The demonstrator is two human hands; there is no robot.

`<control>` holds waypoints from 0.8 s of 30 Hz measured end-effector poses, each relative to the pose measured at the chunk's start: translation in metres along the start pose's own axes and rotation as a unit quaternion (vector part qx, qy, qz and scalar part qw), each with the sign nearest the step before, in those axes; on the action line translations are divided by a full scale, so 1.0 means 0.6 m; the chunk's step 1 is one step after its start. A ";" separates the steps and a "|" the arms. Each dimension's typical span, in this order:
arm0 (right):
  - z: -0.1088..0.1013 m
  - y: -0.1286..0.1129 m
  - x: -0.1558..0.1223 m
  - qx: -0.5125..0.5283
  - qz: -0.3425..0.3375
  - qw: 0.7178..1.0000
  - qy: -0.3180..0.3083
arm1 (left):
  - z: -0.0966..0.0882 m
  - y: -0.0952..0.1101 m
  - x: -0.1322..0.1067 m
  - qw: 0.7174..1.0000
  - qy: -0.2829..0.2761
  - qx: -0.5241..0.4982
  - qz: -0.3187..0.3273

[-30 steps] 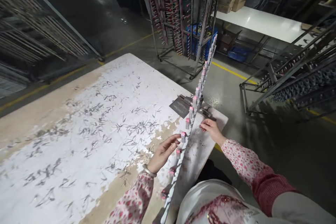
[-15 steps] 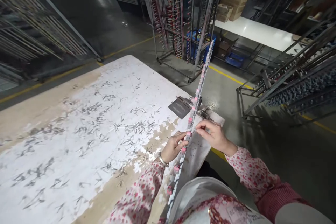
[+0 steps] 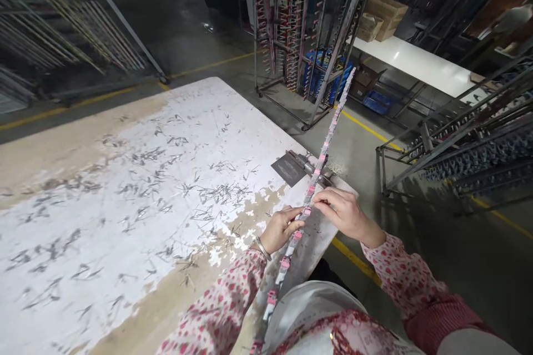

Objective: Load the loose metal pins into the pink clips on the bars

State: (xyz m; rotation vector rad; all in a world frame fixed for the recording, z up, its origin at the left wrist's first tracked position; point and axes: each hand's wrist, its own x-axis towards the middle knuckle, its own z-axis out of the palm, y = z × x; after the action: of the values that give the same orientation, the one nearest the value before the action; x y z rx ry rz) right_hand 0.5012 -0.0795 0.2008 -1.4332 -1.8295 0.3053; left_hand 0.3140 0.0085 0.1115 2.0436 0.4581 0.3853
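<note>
Now gripping the long rod (image 3: 328, 134), slanting up across the table (image 3: 233, 122) corner, with 2 hands: left hand (image 3: 281, 227) pinching at 1 pink clip (image 3: 307, 211), right hand (image 3: 345, 213), newly shifted off the table edge, pinching opposite, concentrating work there.

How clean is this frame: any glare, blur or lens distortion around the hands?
Head view: left hand, right hand and the clip strip look sharp; the wide lens bows the side racks; light glares on the far white table; the background is dim.
</note>
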 end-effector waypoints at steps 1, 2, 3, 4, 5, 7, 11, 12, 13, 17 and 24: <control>0.000 0.000 0.001 -0.004 -0.001 1.000 -0.007 | 0.000 0.000 0.000 1.000 -0.001 0.002 0.004; -0.001 0.000 0.002 -0.008 -0.002 1.000 -0.014 | 0.000 0.001 0.000 1.000 -0.001 0.004 0.007; -0.001 -0.001 0.003 -0.011 -0.004 1.000 -0.019 | 0.000 0.001 0.000 1.000 -0.001 0.005 0.009; 0.000 -0.002 0.004 -0.013 -0.007 1.000 -0.024 | 0.000 0.002 0.000 1.000 0.000 0.005 0.011; 0.000 -0.003 0.004 -0.016 -0.010 0.999 -0.027 | 0.000 0.002 0.000 1.000 0.001 0.005 0.011; 0.000 -0.005 0.005 -0.024 -0.019 0.999 -0.037 | -0.001 0.002 0.001 1.000 0.003 0.003 0.012; 0.002 -0.007 0.005 -0.046 -0.027 0.997 -0.056 | -0.001 0.002 0.001 1.000 0.003 -0.002 0.012; 0.002 -0.008 0.006 -0.047 -0.026 0.997 -0.059 | -0.001 0.002 0.001 1.000 0.002 -0.002 0.011; 0.003 -0.009 0.007 -0.046 -0.025 0.997 -0.063 | 0.000 0.002 0.000 1.000 0.003 -0.004 0.010; 0.000 -0.020 0.011 -0.018 -0.019 0.997 -0.075 | 0.002 0.000 -0.004 0.999 0.011 -0.040 0.004; 0.048 0.067 -0.042 0.150 0.229 0.943 0.190 | -0.021 -0.002 -0.023 0.991 -0.035 -0.116 -0.054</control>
State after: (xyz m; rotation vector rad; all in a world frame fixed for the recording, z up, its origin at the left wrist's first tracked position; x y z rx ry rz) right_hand 0.5116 -0.0810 0.1465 -1.5559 -1.0784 0.4780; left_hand 0.2960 0.0118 0.1153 1.7927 0.4574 0.2863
